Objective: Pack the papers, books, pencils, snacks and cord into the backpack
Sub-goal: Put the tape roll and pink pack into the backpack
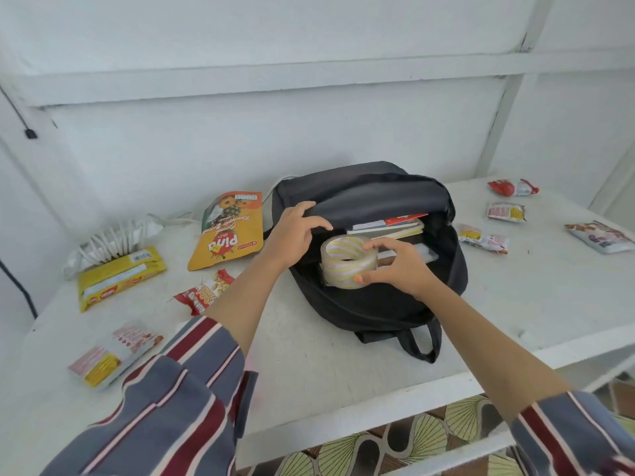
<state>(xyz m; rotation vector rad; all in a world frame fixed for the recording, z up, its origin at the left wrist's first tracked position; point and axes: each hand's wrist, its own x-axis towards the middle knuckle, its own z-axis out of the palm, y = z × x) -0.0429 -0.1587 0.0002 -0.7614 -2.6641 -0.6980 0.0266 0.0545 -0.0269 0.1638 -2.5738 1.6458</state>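
A black backpack (pixel 374 304) lies open on the white table (pixel 343 365). My left hand (pixel 295 235) grips the upper edge of its opening and holds it apart. My right hand (pixel 398 266) holds a roll of clear tape (pixel 343 261) inside the opening. Books and papers (pixel 391 226) stand packed at the back of the bag. Snack packets lie around: an orange pineapple biscuit bag (pixel 228 230), a yellow packet (pixel 118 278), a red peanut packet (pixel 202 293) and a pink-yellow packet (pixel 113 352). A white cord (pixel 113 240) lies coiled at the far left.
More small snack packets (pixel 482 238) (pixel 507 211) (pixel 513 187) and a flat pouch (pixel 599 237) lie right of the backpack. White walls close in behind and left. The table's front edge (pixel 378 417) runs below my arms, over a patterned floor.
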